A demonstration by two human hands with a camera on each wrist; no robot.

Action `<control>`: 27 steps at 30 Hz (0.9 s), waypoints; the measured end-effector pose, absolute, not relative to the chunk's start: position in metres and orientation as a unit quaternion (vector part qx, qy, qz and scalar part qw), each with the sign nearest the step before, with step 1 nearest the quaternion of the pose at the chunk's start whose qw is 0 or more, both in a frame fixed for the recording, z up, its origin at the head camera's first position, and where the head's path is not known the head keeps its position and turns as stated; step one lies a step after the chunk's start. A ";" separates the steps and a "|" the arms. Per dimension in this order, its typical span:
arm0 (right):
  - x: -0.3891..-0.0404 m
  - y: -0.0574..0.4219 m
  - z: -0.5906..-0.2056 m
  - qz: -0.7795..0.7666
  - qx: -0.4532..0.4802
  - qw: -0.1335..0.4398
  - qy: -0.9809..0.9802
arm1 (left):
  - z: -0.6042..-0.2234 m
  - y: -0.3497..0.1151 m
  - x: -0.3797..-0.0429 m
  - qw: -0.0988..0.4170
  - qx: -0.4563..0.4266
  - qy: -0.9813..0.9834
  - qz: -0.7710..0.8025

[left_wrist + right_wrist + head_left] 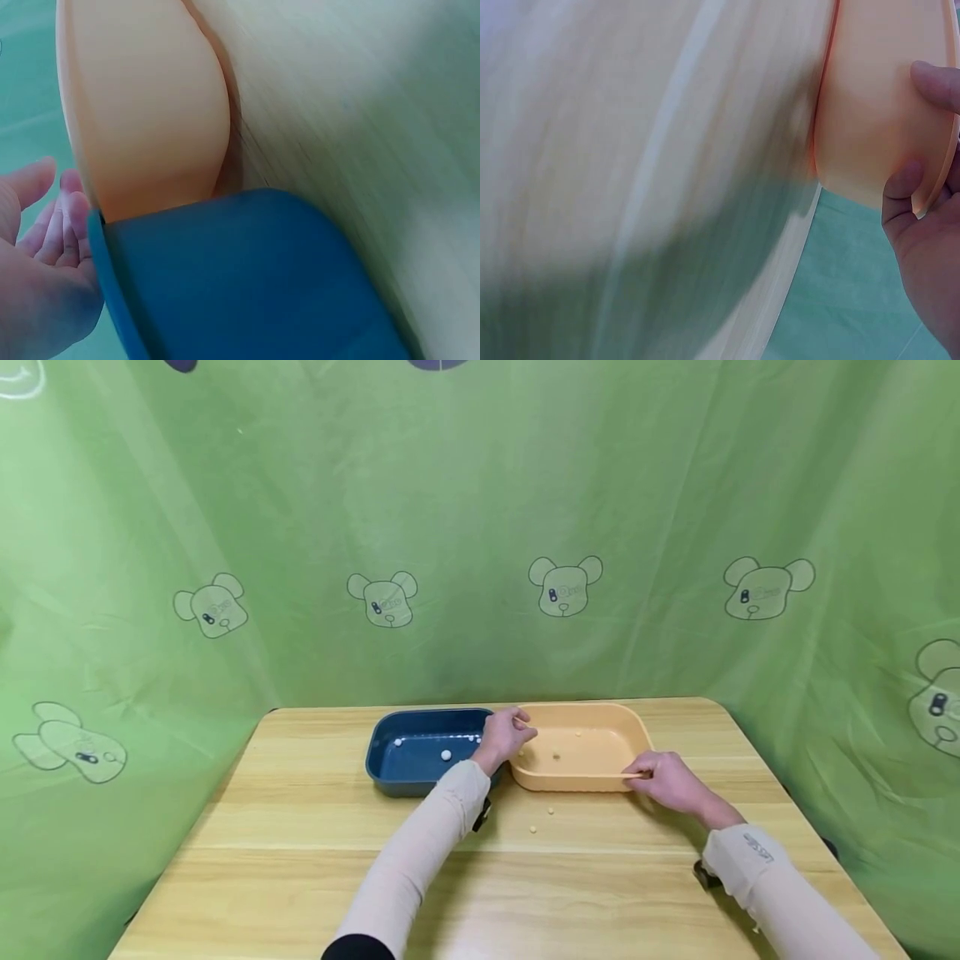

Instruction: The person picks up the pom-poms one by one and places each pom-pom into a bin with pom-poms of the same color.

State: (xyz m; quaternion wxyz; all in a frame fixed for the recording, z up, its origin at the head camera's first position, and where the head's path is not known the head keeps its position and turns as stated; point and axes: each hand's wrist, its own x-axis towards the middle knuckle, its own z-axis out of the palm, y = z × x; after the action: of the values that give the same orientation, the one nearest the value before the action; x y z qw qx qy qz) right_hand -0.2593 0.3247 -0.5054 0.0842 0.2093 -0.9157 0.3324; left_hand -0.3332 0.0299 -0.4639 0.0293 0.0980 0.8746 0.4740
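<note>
My right hand (671, 782) grips the near right corner of an orange tray (577, 783). In the right wrist view, the fingers of that hand (930, 247) curl at the tray's rim, against its outer wall. My left hand (502, 737) is over the place where the orange tray meets a dark blue tray (420, 789). Its thumb and fingers reach toward the orange tray and are apart in the left wrist view, with nothing visible between them. White balls, one of them the larger white ball (446, 755), lie in the blue tray. Small yellowish balls (557, 756) lie in the orange one.
Two small yellow balls (533, 829) (551, 811) lie on the wooden table (315, 852) in front of the orange tray. Both trays stand near the table's back edge. A green curtain (465, 652) with bear-head prints hangs behind and at both sides.
</note>
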 end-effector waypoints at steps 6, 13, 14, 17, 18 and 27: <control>-0.260 0.325 -0.504 0.327 0.212 0.091 -0.916 | -0.458 0.023 -0.327 0.027 0.139 0.870 0.472; -0.260 0.326 -0.506 0.328 0.208 0.082 -0.918 | -0.448 0.006 -0.299 0.056 0.210 0.852 0.476; -0.260 0.326 -0.506 0.327 0.208 0.081 -0.918 | -0.447 0.003 -0.294 0.061 0.222 0.850 0.475; -0.260 0.326 -0.507 0.327 0.207 0.082 -0.918 | -0.447 -0.004 -0.283 0.068 0.255 0.850 0.456; -0.260 0.326 -0.507 0.328 0.207 0.083 -0.918 | -0.448 -0.006 -0.280 0.069 0.265 0.852 0.446; -0.259 0.324 -0.504 0.325 0.212 0.089 -0.917 | -0.464 -0.019 -0.261 0.133 0.336 0.841 0.403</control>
State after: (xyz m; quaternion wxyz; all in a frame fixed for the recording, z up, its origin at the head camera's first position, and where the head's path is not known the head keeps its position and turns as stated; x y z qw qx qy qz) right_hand -0.2589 0.3235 -0.5045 0.0886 0.2123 -0.9173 0.3251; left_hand -0.2608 -0.0195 -0.4635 0.1329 0.3359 0.8409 0.4029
